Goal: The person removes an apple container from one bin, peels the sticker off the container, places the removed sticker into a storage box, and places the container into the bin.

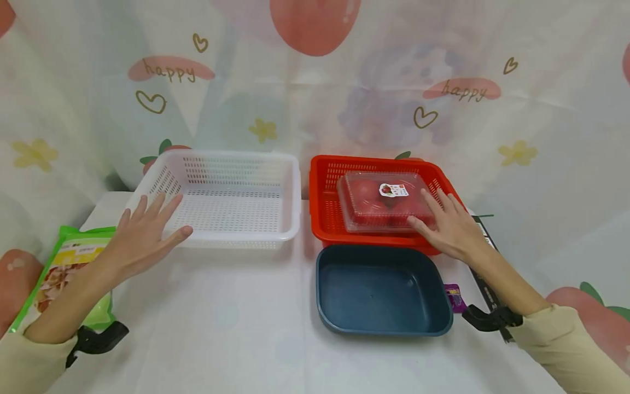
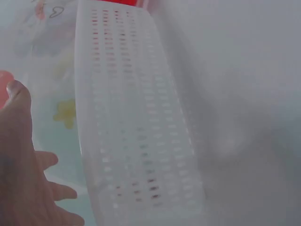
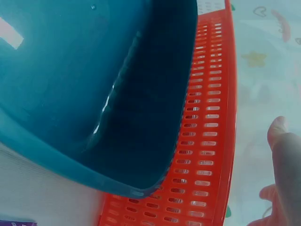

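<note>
My left hand [image 1: 140,241], fingers spread and straight, hovers at the front left corner of a white plastic basket [image 1: 290,202]. In the left wrist view the same hand [image 2: 23,174] shows beside the slotted basket wall [image 2: 127,113], holding nothing. Over the right side of a red basket [image 1: 320,230] my right hand [image 1: 450,227] reaches with spread fingers. Its fingertips overlap the edge of a clear lidded box of red fruit [image 1: 366,200] lying inside that basket. The right wrist view shows this hand [image 3: 282,179] past the red basket's rim [image 3: 228,117].
A dark blue basin [image 1: 374,295] stands in front of the red basket. Beside it lies a small purple packet [image 1: 455,298], with a dark flat object [image 1: 484,284] further right. A green food bag [image 1: 64,268] lies at the left, partly behind my forearm. A printed curtain [image 1: 315,98] hangs behind.
</note>
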A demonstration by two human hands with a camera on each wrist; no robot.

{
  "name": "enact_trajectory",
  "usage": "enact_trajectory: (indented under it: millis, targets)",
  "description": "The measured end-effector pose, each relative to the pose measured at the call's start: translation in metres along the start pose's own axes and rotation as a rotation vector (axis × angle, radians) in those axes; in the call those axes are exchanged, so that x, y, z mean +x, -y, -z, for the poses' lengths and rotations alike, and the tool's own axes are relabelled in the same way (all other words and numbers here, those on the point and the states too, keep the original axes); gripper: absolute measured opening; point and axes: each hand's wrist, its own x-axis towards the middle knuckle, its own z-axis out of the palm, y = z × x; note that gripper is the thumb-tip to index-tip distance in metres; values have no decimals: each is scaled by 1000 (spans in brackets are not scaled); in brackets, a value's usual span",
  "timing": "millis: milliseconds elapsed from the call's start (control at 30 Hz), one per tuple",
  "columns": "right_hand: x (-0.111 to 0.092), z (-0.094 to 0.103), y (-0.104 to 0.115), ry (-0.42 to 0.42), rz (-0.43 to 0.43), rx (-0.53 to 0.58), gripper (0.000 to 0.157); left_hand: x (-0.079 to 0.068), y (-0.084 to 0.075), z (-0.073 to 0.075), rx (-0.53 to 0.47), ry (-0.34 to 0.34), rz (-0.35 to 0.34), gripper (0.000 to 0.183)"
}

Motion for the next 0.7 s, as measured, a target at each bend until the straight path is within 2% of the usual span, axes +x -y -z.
enact_trajectory:
  millis: [433, 700]
  targets:
    - [7, -4, -4, -14, -9, 55, 86, -1, -24, -1, -45, 0, -47, 83]
    - [13, -3, -8, -9, -6, 102, 86, 0, -43, -5, -183, -5, -64, 81]
